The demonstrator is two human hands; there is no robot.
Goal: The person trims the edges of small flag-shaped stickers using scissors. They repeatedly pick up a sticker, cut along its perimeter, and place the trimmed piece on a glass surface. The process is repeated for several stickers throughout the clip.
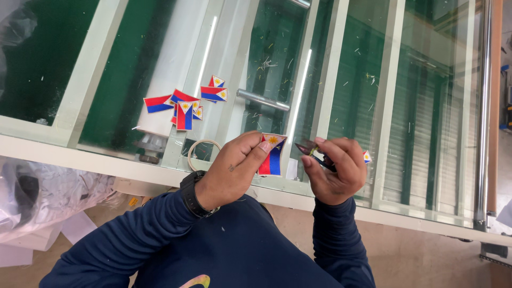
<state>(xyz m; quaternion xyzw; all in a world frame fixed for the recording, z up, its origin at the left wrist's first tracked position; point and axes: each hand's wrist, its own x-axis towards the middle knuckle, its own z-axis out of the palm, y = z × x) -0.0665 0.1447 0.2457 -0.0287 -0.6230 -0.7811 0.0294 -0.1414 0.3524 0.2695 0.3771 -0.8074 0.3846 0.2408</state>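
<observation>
Both hands meet at the centre of the frame, just above the near edge of a glass table (pixel 373 106). Left hand (pixel 234 170) pinches a flag patch (pixel 272 156) between thumb and fingers, holding it upright with its red and blue stripes hanging down and its white corner with a yellow sun at the top, so the patch's edge faces the other hand. Right hand (pixel 336 170) is closed around small snips (pixel 312 151), whose dark tips point left toward the patch's upper right edge and sit just beside it; held so, the blades seem placed for trimming that edge. A black watch (pixel 193 193) sits on the left wrist, and dark blue sleeves run down to the bottom of the frame.

Up and left of the hands, a loose cluster of patches (pixel 184 104) of the same kind lies flat on the glass, well apart from the held one. A thin ring (pixel 203 150) rests near the left hand. One more patch (pixel 367 157) peeks out just right of the right hand. Crumpled plastic (pixel 48 192) fills the lower left.
</observation>
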